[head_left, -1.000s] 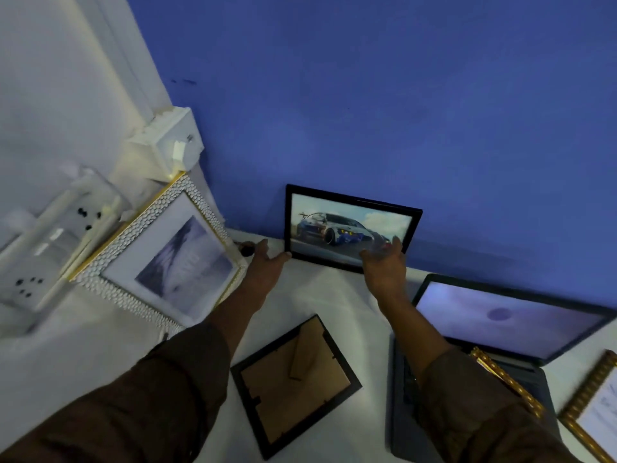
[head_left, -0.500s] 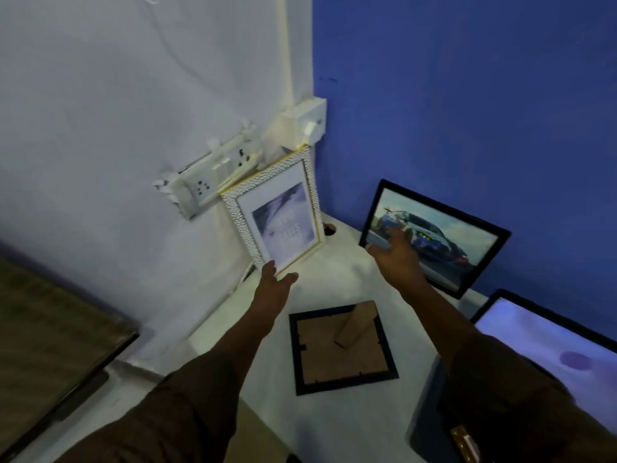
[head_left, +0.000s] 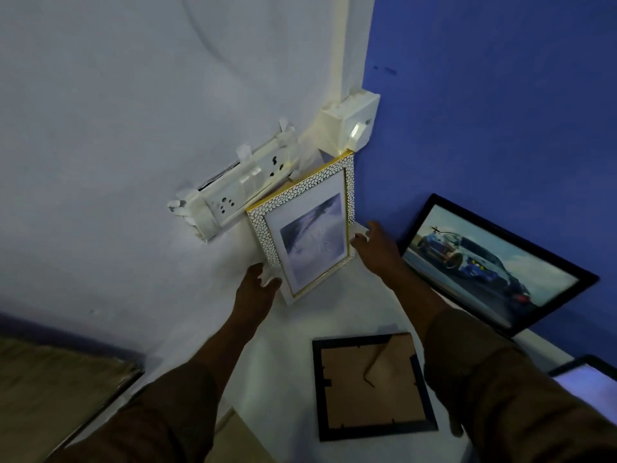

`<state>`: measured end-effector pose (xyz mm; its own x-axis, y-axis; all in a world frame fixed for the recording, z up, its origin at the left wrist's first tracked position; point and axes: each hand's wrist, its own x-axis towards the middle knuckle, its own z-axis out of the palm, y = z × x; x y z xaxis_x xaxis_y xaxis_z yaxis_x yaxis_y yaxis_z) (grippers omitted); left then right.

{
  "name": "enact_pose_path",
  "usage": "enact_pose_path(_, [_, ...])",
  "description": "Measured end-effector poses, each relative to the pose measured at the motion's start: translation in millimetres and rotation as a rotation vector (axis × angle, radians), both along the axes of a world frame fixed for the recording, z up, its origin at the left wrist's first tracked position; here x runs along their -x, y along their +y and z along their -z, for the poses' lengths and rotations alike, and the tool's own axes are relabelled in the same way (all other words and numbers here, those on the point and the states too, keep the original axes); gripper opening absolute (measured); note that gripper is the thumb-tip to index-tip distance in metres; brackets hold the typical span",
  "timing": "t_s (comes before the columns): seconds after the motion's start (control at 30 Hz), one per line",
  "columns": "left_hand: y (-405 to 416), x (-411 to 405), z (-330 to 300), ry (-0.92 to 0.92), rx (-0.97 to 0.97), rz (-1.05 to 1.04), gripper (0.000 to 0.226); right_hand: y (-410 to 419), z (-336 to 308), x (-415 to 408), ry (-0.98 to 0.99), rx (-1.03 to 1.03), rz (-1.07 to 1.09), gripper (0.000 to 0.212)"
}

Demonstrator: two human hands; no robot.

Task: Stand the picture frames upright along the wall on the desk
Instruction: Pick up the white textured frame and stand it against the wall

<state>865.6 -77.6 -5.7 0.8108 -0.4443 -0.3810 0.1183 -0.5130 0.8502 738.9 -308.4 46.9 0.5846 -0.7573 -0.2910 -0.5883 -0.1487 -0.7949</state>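
A white pebble-patterned frame [head_left: 310,235] with a gold edge stands in the corner of the white desk [head_left: 350,305], leaning back against the white wall. My left hand [head_left: 257,285] grips its lower left edge. My right hand [head_left: 375,243] holds its right edge. A black frame with a car photo [head_left: 494,265] leans upright against the blue wall to the right. Another black frame [head_left: 370,385] lies face down on the desk between my forearms, its brown backing and stand showing.
A white socket strip [head_left: 233,195] and a switch box [head_left: 350,128] stick out from the wall right behind the white frame. A lit laptop screen [head_left: 591,379] shows at the right edge. A brown flat surface [head_left: 50,389] sits below the desk at lower left.
My view swung left toward the corner. Both hands left the car frame and moved to the white patterned frame, now touching its two sides.
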Motion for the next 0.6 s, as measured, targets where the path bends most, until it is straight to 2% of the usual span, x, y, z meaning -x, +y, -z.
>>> enact_pose_path(0.07, [-5,-14,5,0.018,0.030,0.043,0.046,-10,8,-20,0.007,0.015,-0.005,0.056])
enact_pose_path(0.13, [-9,-24,10,0.022,0.052,0.077,0.020,-20,12,-34,0.006,0.029,0.006,0.054])
enact_pose_path(0.23, [-13,-33,16,-0.012,0.031,0.126,0.010,-35,25,-53,0.037,0.082,-0.060,0.045])
enact_pose_path(0.27, [-13,-35,17,-0.025,0.013,0.156,0.009,-40,30,-59,0.054,0.098,-0.082,0.042])
enact_pose_path(0.37, [-11,-38,22,-0.072,-0.028,0.232,0.028,-49,37,-61,0.060,0.120,-0.067,0.028])
enact_pose_path(0.6, [3,-30,-1,-0.275,-0.029,0.227,0.033,-47,30,-26,0.029,0.180,-0.114,0.019])
